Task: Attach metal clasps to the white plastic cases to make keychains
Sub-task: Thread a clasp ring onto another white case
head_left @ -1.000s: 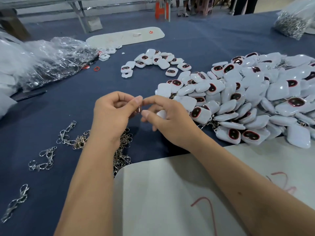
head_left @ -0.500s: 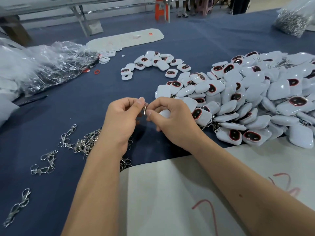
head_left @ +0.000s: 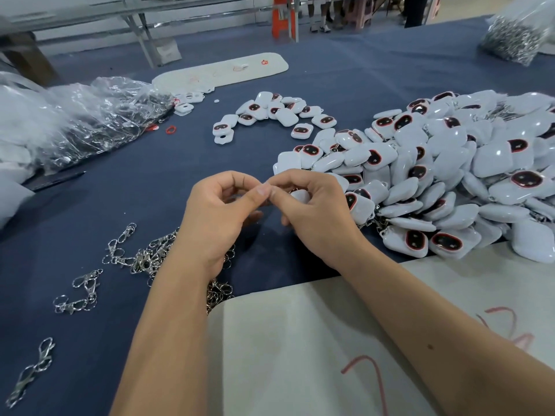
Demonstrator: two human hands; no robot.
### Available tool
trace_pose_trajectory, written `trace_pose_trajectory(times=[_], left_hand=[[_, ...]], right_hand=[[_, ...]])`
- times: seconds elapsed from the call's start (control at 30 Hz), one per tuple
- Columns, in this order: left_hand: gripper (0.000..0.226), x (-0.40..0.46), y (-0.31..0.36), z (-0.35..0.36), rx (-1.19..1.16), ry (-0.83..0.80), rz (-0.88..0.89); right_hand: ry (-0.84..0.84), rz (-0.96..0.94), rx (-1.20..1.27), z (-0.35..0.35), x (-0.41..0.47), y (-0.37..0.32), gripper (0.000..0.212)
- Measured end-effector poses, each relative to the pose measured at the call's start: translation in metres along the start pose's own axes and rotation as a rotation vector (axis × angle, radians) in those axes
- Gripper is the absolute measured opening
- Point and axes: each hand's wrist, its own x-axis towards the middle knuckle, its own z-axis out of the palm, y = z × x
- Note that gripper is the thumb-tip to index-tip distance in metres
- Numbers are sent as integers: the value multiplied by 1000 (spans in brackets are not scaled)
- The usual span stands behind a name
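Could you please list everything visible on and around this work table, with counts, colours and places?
Blue cloth-covered table: one, under everything.
White plastic cases with dark red-rimmed windows, big heap: too many to count, right.
Smaller cluster of the same white cases: over a dozen, centre far.
Loose silver metal clasps: many, near left, partly under the left forearm.
Crumpled clear plastic bags: far left.
Clear bag of silver metal parts: one, far right corner.
Small red rings: two, by the crumpled bags.
White oblong board: one, far centre.
White sheet with red marks: one, near edge.
Left hand: pinching; clasp hidden.
Right hand: curled round one white case.
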Motion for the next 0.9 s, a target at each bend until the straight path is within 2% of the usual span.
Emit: trace_pose_trajectory(times=[0.1, 0.23, 0.37, 0.47, 0.73, 0.9], left_hand=[[11, 0, 0, -1, -15, -9, 40], [7, 1, 0, 0, 22, 62, 92], [14, -1, -1, -3, 58, 3, 87], [21, -2, 1, -1, 117, 4, 121], [18, -3, 5, 4, 307, 89, 285], [16, -1, 4, 5, 355, 164, 324]], right_hand=[[19, 44, 51, -1, 1, 1, 14], [20, 18, 42, 0, 2, 2, 15], [39, 7, 53, 0, 2, 3, 18], [45, 23, 72, 0, 2, 3, 18], [34, 56, 217, -2, 3, 1, 20], [82, 55, 102, -1, 4, 6, 19]])
